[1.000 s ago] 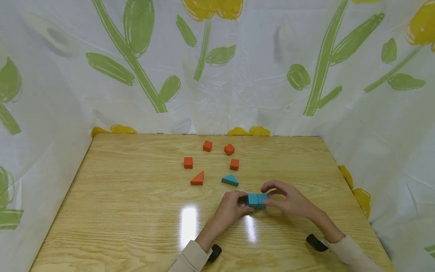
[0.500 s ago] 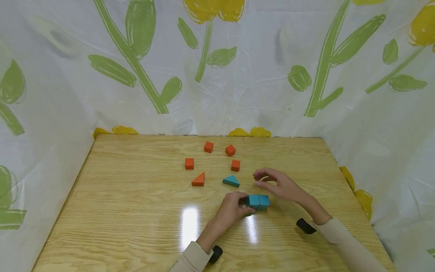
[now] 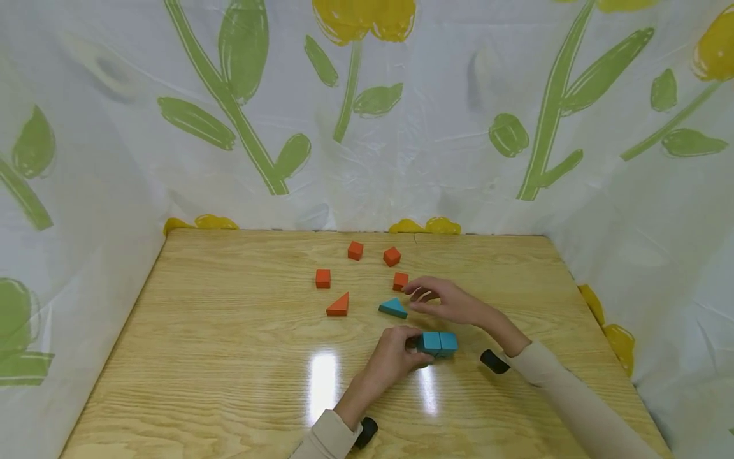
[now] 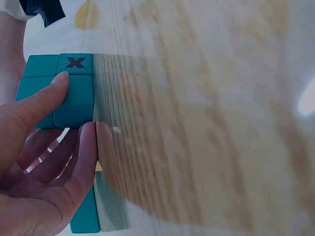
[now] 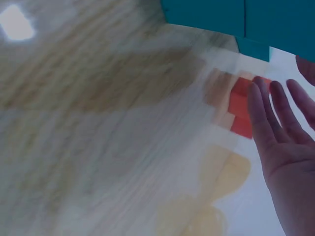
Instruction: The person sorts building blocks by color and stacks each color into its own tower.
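Several teal cube blocks (image 3: 439, 343) stand together in two layers on the wooden table, side by side. My left hand (image 3: 392, 356) holds this group from its left side, with the thumb on the near face and the fingers behind. In the left wrist view, one teal block (image 4: 75, 64) bears a dark X. My right hand (image 3: 448, 302) hangs farther back, holding nothing, its fingers loosely bent. Below its fingertips lies a teal triangle block (image 3: 393, 308). Those fingertips overlap the edge of a red cube (image 3: 400, 281) in the head view; whether they touch it I cannot tell.
More red cubes (image 3: 323, 278) lie toward the back, with a red triangle block (image 3: 338, 305) left of the teal one. The wooden table (image 3: 229, 331) meets a white flower-printed cloth (image 3: 424, 172) at the back and both sides.
My right hand has left the teal cubes and moved back and left, toward the teal triangle and red cube. The left hand keeps its hold on the cubes.
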`<state>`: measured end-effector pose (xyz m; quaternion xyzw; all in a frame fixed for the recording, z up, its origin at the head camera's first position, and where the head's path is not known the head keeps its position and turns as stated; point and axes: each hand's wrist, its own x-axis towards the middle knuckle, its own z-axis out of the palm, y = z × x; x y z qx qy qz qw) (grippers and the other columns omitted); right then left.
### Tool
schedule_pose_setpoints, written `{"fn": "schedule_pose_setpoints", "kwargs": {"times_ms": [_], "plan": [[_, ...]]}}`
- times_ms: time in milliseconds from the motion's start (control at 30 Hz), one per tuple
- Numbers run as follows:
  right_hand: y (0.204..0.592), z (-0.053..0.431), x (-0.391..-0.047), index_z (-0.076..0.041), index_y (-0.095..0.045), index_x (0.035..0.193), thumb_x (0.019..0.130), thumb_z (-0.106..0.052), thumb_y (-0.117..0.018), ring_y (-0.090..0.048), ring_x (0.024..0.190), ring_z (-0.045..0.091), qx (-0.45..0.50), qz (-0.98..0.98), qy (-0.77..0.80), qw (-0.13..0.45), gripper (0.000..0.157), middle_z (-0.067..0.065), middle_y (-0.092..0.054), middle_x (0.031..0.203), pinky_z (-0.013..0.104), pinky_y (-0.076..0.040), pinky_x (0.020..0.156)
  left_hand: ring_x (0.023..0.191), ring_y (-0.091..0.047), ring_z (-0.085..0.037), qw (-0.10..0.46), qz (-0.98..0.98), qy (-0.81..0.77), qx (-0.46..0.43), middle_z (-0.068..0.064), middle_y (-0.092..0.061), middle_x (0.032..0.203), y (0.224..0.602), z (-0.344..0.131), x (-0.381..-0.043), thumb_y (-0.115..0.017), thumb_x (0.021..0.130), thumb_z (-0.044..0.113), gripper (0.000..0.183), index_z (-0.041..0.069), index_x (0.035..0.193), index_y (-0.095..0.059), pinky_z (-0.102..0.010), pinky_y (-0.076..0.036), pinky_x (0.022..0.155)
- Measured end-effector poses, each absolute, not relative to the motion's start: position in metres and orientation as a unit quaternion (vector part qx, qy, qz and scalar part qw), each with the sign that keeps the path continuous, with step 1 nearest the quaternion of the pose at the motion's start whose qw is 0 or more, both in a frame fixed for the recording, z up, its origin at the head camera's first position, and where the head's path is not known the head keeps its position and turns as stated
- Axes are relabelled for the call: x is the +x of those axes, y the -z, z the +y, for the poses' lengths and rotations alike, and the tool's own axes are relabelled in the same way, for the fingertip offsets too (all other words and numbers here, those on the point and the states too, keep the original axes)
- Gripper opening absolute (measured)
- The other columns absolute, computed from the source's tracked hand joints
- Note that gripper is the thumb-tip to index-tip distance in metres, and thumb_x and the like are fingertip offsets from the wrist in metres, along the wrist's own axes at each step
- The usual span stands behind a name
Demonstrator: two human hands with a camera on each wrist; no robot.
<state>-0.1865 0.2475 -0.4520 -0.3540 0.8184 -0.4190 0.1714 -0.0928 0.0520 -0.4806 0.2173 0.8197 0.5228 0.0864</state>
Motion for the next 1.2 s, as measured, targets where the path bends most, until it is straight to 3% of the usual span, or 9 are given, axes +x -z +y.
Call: {"fn": "schedule_pose_setpoints", "kwargs": {"times_ms": [267, 367, 700, 967, 1200], "plan": [[0.453, 0.229, -0.196, 0.005, -0.054, 0.141, 0.102, -0.012, -0.066, -0.064, 0.117, 0.030, -0.387, 0.809, 0.379, 0.229, 0.044, 0.015, -0.061, 0.134, 0.036, -0.055, 0.098, 0.072, -0.056, -0.004, 0.084, 0.822, -0.520, 0.216, -0.003, -0.073, 0.088, 0.480, 0.052, -0.093, -0.088, 0.082, 0.011, 0.022, 0.003, 0.099, -0.078, -0.016, -0.046, 0.061], [0.453, 0.224, -0.198, 0.006, -0.053, 0.142, 0.101, -0.011, -0.067, -0.065, 0.116, 0.031, -0.394, 0.808, 0.368, 0.238, 0.046, 0.017, -0.062, 0.133, 0.036, -0.056, 0.097, 0.075, -0.059, -0.005, 0.086, 0.824, -0.519, 0.213, -0.005, -0.075, 0.093, 0.481, 0.052, -0.093, -0.088, 0.082, 0.012, 0.026, 0.001, 0.103, -0.078, -0.016, -0.048, 0.063], [0.453, 0.217, -0.198, 0.004, -0.061, 0.134, 0.099, -0.008, -0.070, -0.065, 0.112, 0.026, -0.403, 0.825, 0.329, 0.221, 0.039, 0.014, -0.064, 0.128, 0.033, -0.056, 0.095, 0.080, -0.063, -0.009, 0.095, 0.820, -0.524, 0.209, -0.004, -0.074, 0.093, 0.480, 0.052, -0.092, -0.088, 0.083, 0.012, 0.023, 0.002, 0.102, -0.078, -0.017, -0.049, 0.067], [0.451, 0.222, -0.195, 0.005, -0.061, 0.131, 0.099, -0.006, -0.069, -0.063, 0.118, 0.034, -0.382, 0.818, 0.375, 0.211, 0.034, 0.017, -0.062, 0.129, 0.041, -0.056, 0.098, 0.075, -0.058, -0.006, 0.086, 0.816, -0.529, 0.217, -0.002, -0.073, 0.088, 0.480, 0.052, -0.092, -0.087, 0.083, 0.010, 0.018, 0.005, 0.096, -0.077, -0.016, -0.048, 0.065], [0.450, 0.229, -0.197, -0.001, -0.063, 0.125, 0.096, -0.006, -0.073, -0.064, 0.115, 0.036, -0.369, 0.804, 0.418, 0.205, 0.032, 0.018, -0.061, 0.128, 0.040, -0.058, 0.095, 0.082, -0.066, -0.012, 0.079, 0.814, -0.530, 0.225, -0.004, -0.075, 0.095, 0.480, 0.052, -0.092, -0.087, 0.083, 0.009, 0.021, 0.005, 0.101, -0.077, -0.017, -0.051, 0.070]]}}
